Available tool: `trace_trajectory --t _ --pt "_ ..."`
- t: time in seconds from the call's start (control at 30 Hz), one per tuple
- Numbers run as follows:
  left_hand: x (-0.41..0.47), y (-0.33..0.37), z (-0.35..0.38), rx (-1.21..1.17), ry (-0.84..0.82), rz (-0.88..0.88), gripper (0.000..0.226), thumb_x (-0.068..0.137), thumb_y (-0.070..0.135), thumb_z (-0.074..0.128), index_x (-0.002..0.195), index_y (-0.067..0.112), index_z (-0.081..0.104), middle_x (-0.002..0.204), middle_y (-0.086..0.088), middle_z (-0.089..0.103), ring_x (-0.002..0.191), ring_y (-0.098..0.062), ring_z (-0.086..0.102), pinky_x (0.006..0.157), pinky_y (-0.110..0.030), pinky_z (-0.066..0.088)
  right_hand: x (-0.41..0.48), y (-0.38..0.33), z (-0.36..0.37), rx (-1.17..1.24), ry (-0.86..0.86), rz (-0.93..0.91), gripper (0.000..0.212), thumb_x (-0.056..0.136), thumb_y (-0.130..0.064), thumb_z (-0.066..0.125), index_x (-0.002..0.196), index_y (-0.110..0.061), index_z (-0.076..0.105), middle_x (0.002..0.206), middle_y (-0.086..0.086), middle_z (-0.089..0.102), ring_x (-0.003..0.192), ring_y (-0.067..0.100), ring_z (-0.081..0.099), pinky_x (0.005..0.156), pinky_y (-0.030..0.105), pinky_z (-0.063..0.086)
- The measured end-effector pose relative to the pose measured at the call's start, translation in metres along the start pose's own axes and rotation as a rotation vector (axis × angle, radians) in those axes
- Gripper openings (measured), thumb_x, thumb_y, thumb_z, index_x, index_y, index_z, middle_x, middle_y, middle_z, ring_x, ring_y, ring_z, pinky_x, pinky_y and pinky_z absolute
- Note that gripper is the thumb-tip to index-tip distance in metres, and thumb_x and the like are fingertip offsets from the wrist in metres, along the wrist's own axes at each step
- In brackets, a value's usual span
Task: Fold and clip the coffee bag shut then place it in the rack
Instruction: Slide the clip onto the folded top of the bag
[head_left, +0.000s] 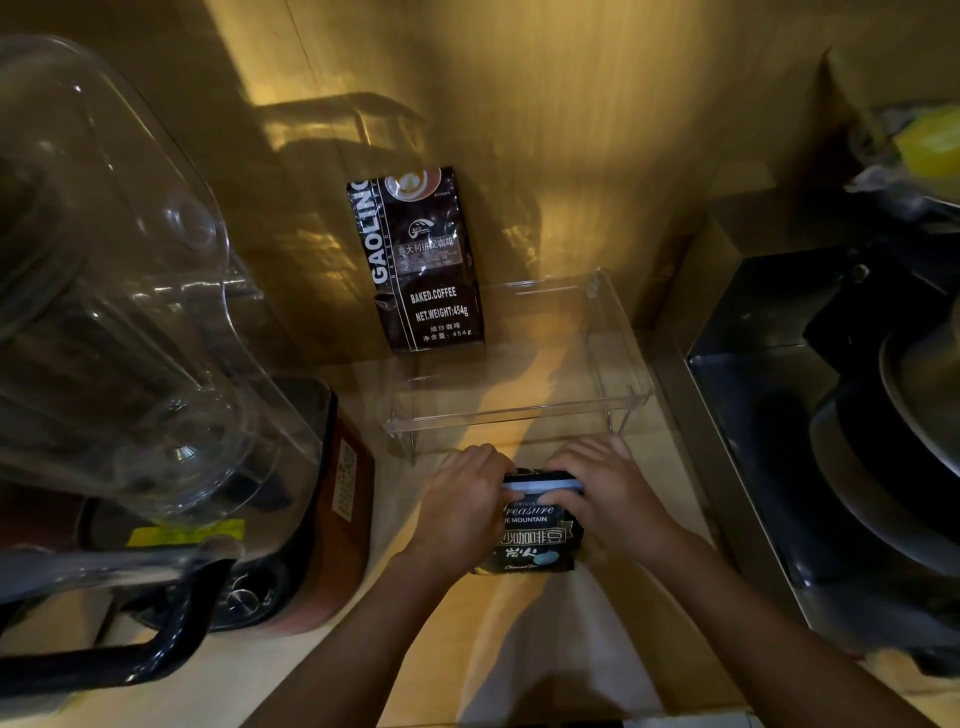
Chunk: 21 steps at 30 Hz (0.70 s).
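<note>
Head view: the bag (535, 540) stands on the counter (467, 623) just in front of the clear rack (519, 415). The left hand (462, 506) and right hand (608, 499) curl closed on its top, where a pale clip (543, 485) lies across. A second bag (421, 260) leans on the wall behind.

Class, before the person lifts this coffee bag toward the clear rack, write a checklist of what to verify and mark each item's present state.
1. Both hands on the coffee bag: left hand, right hand: ok.
2. Clip lies across the bag's top: ok.
3. Clip fully snapped shut: cannot tell.
4. Top folded over: cannot tell, hidden by fingers.
5. Clear rack has free space beside the Gaolin coffee bag: ok.
</note>
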<state>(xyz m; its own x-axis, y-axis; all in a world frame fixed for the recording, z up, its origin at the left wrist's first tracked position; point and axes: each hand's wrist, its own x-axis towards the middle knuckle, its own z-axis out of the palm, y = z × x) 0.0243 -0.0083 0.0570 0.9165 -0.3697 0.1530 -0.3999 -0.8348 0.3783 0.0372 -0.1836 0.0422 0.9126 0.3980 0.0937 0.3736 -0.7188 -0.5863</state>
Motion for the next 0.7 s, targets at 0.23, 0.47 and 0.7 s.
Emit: trace_trajectory --t 0.23,0.47,0.7 --pt "-0.004 -0.01 -0.002 -0.101 0.012 -0.052 0.017 0.083 0.027 0.06 0.096 0.015 0.06 0.096 -0.004 0.064 0.091 -0.02 0.054 0.083 -0.031 0.031 -0.003 -0.006 0.003 -0.031 0.076 -0.065 0.032 0.078 -0.03 0.044 0.073 -0.002 0.06 0.073 0.012 0.065 0.072 0.027 0.059 0.075 0.029 0.031" --pt "-0.012 -0.023 -0.007 -0.142 0.04 -0.095 0.016 0.075 0.023 0.071 0.088 0.015 0.065 0.086 -0.003 0.067 0.086 -0.02 0.057 0.08 -0.029 0.029 -0.005 -0.005 -0.001 -0.024 0.064 -0.033 0.03 0.078 -0.032 0.048 0.078 -0.005 0.062 0.079 0.01 0.066 0.077 0.025 0.057 0.079 0.032 0.033" --pt "-0.007 -0.016 -0.005 -0.215 0.069 -0.262 0.013 0.073 0.019 0.072 0.084 0.014 0.066 0.089 -0.004 0.065 0.085 -0.016 0.047 0.07 -0.022 0.025 -0.001 -0.007 0.0 -0.163 0.062 -0.062 0.016 0.079 -0.021 0.064 0.091 -0.011 0.06 0.093 0.004 0.065 0.091 0.022 0.053 0.081 0.03 0.024"
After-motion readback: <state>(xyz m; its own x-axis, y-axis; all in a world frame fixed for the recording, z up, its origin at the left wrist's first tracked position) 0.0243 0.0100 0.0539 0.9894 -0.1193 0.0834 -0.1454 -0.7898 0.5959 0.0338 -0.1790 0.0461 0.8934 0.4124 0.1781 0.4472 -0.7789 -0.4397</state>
